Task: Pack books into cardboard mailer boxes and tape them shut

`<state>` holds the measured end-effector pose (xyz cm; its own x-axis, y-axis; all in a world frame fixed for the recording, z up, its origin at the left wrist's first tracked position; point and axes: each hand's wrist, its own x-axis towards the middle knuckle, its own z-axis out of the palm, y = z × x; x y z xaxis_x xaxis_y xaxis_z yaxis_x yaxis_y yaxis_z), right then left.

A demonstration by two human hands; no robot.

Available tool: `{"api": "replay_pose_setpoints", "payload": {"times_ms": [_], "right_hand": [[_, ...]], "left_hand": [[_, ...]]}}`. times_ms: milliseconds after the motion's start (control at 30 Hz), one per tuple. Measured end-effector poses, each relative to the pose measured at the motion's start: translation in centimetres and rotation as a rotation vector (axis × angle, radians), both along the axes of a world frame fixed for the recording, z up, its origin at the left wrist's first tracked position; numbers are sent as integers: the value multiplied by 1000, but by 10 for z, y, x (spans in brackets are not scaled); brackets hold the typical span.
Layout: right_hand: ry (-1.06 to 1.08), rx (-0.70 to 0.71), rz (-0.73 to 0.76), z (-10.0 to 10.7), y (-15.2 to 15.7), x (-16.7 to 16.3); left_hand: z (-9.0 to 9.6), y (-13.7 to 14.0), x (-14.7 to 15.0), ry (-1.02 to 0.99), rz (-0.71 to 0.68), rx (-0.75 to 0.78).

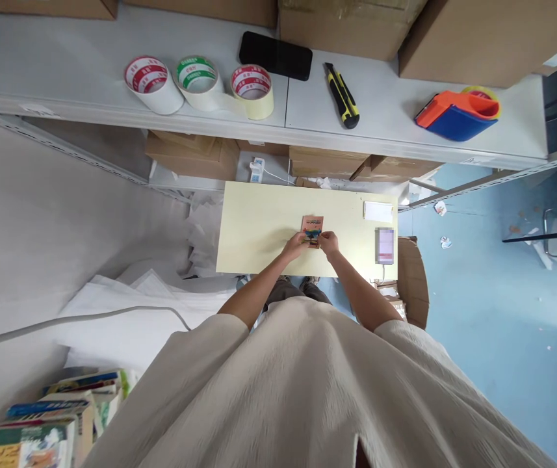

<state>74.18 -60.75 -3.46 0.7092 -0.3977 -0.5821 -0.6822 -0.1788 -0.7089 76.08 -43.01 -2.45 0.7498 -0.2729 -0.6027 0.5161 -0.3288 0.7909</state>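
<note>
A small book (313, 221) with a pinkish cover and a blue-and-dark picture is held over the pale yellow table (253, 221). My left hand (296, 245) is closed on its lower left side, fingers reaching over the cover. At the lower right edge, my right hand (328, 242) has its fingers pinched together on the book. Whether the book rests on the tabletop or is lifted slightly, I cannot tell. To the right on the table lie a phone (384, 246) with a lit, blurred screen and a white pad (378, 211).
Above the table, a grey shelf (200, 117) carries tape rolls (154, 84), a black phone (275, 56), a yellow-black utility knife (341, 96) and an orange-blue tape dispenser (458, 116). Cardboard boxes (346, 26) stand behind. Stacked books (34, 442) and white sheeting (112, 325) lie at left.
</note>
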Motion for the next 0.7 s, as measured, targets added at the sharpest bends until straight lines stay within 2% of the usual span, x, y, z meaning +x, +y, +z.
{"api": "replay_pose_setpoints", "payload": {"times_ms": [100,200,300,400,500,700], "right_hand": [[-23,-90,-2,10,1,3],[-109,-24,118,18,9,5],[-143,83,219,20,21,5],[-86,89,224,15,30,4],[5,49,180,7,33,3],[63,7,129,-11,27,-2]], "left_hand": [[4,-11,5,36,10,-127],[10,-7,11,-32,128,-14],[16,11,15,-81,264,68],[19,31,16,-66,329,75],[17,43,16,-59,316,124],[7,46,12,-50,167,226]]}}
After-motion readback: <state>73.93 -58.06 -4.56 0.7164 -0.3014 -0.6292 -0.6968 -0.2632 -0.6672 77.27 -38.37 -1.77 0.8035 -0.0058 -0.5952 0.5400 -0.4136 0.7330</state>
